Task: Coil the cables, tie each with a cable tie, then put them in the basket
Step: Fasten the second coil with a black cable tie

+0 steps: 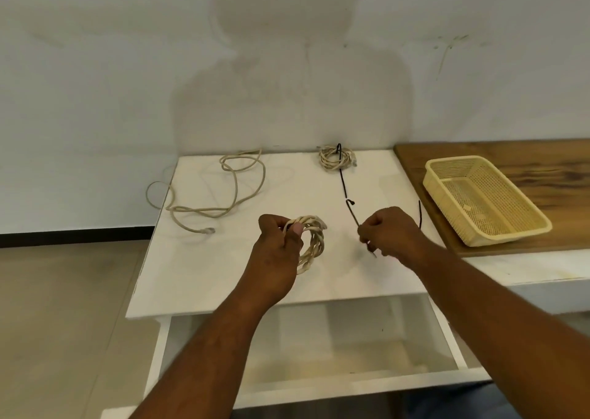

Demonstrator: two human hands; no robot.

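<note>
Left hand [277, 249]: forearm extended forward, fingers curled, thumb pressed over the 10 o'clock edge of the coiled cable [314, 243]; right hand [391, 231]: knuckles up, thumb and fingers pinching a black cable tie [352, 215] that projects toward 11 o'clock. Coiled cable: beige, several loops with strands twisted together, held over the white surface [223, 268]. Tied coil [333, 158] at 12 o'clock, far edge; a second black tie [343, 182] lies just below it; loose cable [236, 192] at 10 o'clock, unwound; yellow basket [442, 199] at 2 o'clock, on a wooden board [542, 163].
</note>
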